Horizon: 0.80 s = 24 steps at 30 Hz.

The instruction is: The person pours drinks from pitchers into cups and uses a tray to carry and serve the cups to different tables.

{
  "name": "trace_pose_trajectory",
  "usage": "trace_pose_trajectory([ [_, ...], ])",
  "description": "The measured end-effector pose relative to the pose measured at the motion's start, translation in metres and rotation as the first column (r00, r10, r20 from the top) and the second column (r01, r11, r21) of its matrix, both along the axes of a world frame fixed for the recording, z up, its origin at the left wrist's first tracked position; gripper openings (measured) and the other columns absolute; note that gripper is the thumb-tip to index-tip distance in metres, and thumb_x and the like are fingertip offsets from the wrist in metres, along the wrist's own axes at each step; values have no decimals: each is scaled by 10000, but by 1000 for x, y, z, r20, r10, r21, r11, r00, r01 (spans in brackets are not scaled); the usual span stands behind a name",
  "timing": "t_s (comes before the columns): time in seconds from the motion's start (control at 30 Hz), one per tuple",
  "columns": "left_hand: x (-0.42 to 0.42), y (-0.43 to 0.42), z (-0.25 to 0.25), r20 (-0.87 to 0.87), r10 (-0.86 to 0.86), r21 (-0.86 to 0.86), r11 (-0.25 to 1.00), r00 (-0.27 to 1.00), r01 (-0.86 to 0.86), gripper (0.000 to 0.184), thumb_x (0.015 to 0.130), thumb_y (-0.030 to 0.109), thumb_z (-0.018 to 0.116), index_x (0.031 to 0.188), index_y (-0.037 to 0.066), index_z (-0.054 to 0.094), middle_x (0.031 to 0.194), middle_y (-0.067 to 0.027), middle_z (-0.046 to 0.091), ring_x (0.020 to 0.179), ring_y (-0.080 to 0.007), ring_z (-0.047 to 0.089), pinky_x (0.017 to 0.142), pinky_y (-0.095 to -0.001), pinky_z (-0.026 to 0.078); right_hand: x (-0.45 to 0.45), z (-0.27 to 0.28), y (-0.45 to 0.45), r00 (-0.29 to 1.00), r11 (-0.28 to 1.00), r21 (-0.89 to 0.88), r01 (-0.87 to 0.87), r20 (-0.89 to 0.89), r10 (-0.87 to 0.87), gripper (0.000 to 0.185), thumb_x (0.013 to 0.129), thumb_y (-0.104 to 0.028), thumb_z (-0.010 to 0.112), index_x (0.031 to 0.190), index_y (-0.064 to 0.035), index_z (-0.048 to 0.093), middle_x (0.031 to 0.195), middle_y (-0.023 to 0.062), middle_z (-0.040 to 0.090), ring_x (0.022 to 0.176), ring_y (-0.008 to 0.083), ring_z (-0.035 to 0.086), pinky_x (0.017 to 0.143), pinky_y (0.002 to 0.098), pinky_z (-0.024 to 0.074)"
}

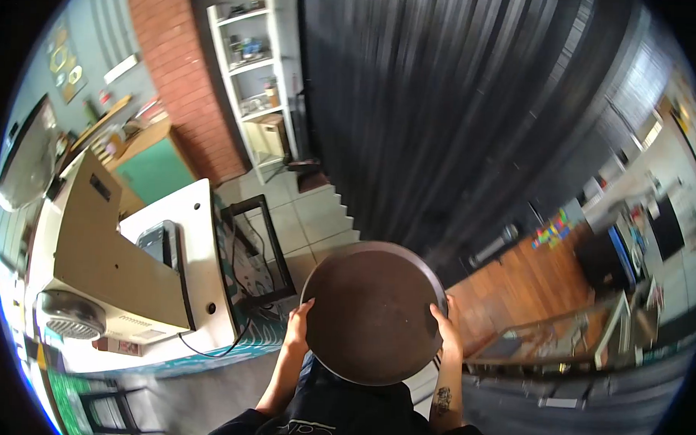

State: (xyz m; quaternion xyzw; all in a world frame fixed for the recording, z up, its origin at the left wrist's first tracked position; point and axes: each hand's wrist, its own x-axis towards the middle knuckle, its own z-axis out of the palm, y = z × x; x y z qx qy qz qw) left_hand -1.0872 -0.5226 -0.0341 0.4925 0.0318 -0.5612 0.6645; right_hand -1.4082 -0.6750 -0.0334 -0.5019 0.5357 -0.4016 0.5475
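A large round dark brown pan with a thin lighter rim is held level in front of the body. My left hand grips its left edge, with the thumb over the rim. On the opposite edge, my right hand grips the rim in the same way, thumb on top. The fingers under the pan are hidden. Nothing is seen inside the pan.
At left, a white table carries a large cream machine and a dark device. A black metal frame stands beside it. Behind are a white shelf, dark curtains and a glass-topped table at right.
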Motion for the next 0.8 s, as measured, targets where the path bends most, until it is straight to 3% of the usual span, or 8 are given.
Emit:
trace_pose_trajectory([
  [0.1, 17, -19, 15, -136, 259, -90, 958, 956, -272, 397, 927, 305, 566, 1188, 12, 622, 1127, -110, 660, 1016, -256, 617, 908, -387, 493, 61, 14, -91, 962, 952, -138, -272, -21, 272, 349, 877, -155, 713, 1165, -45, 550, 1047, 21, 592, 1001, 127, 526, 901, 277, 419],
  [0.27, 60, -50, 14, -191, 485, -166, 841, 854, -515, 400, 914, 321, 574, 1171, 20, 630, 1091, -106, 670, 954, -247, 637, 842, -363, 514, 169, 25, -177, 851, 846, -105, -523, -4, 526, 369, 861, -160, 729, 1156, -22, 555, 1060, 61, 620, 1007, 151, 555, 905, 303, 434],
  [0.33, 84, -75, 18, 72, 553, -34, 833, 830, -552, 388, 915, 308, 579, 1155, 10, 641, 1052, -115, 680, 908, -235, 652, 808, -341, 528, 208, 7, -210, 829, 821, -153, -550, 20, 559, 383, 855, -174, 738, 1159, -18, 563, 1071, 68, 632, 1010, 158, 569, 902, 306, 442],
  [0.37, 99, -95, 9, 37, 579, -61, 815, 815, -576, 324, 913, 297, 592, 1056, 16, 667, 942, -91, 680, 794, -201, 648, 708, -308, 519, 222, 2, -228, 814, 813, -94, -575, 38, 580, 416, 849, -192, 746, 1175, -10, 562, 1095, 78, 635, 1034, 166, 575, 910, 310, 444],
  [0.5, 168, -181, -19, 156, 531, 48, 838, 833, -543, 240, 896, 293, 642, 877, 53, 651, 769, -18, 614, 629, -141, 572, 559, -287, 433, 293, -21, -313, 810, 809, -88, -582, 32, 586, 356, 870, -144, 728, 1158, -9, 568, 1038, 32, 618, 979, 127, 561, 874, 281, 447],
  [0.67, 273, -301, -17, 135, 466, 10, 882, 875, -471, 300, 932, 262, 632, 1012, -24, 676, 888, -67, 683, 733, -162, 646, 641, -283, 518, 388, -32, -443, 825, 824, 46, -565, 3, 565, 436, 848, -198, 758, 1185, 4, 570, 1106, 37, 627, 1009, 135, 571, 883, 287, 457],
  [0.73, 314, -332, -9, 112, 461, -39, 887, 880, -460, 280, 936, 252, 632, 1011, -15, 664, 876, -53, 672, 743, -153, 644, 631, -286, 522, 437, -12, -457, 918, 918, -50, -394, -59, 391, 328, 862, -241, 732, 1064, -3, 632, 965, 23, 638, 900, 132, 578, 791, 297, 468],
  [0.8, 347, -341, 11, 134, 477, -11, 877, 869, -480, 270, 937, 249, 630, 1015, -8, 654, 877, -46, 665, 741, -149, 641, 628, -287, 526, 476, 2, -491, 800, 801, -78, -594, 47, 598, 264, 870, -247, 727, 980, -28, 629, 883, -14, 602, 833, 105, 545, 736, 282, 449],
])
